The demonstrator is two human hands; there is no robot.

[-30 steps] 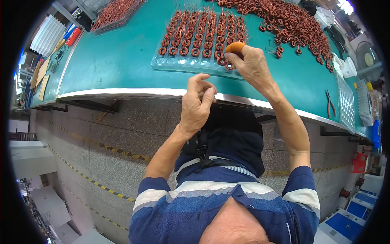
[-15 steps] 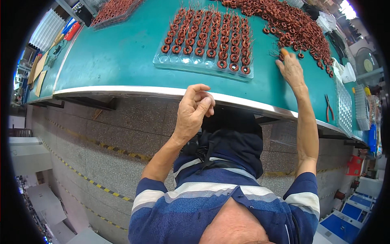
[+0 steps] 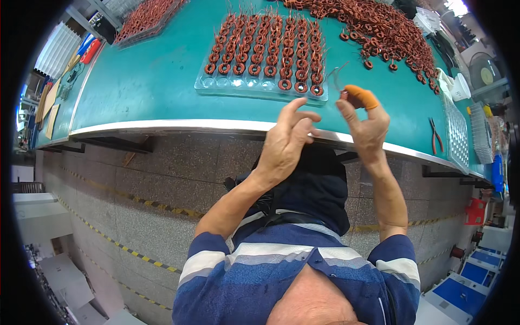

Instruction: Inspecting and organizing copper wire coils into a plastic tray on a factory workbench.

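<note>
The right hand (image 3: 369,125) pinches a red-brown coil (image 3: 344,95), its long wire leads pointing away from the person; the left hand's (image 3: 284,143) fingers are loosely apart.

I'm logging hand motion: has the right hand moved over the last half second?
Yes: the right hand has moved away from the coil pile, leftward and toward the table's front edge.

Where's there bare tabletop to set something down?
Biggest: the green tabletop left of the partly filled tray, in front of the back-left tray. Smaller: between the right hand and the pliers. Crowded: the back right, under the coil heap, and the right end, beyond the pliers, around the clear tray.
</note>
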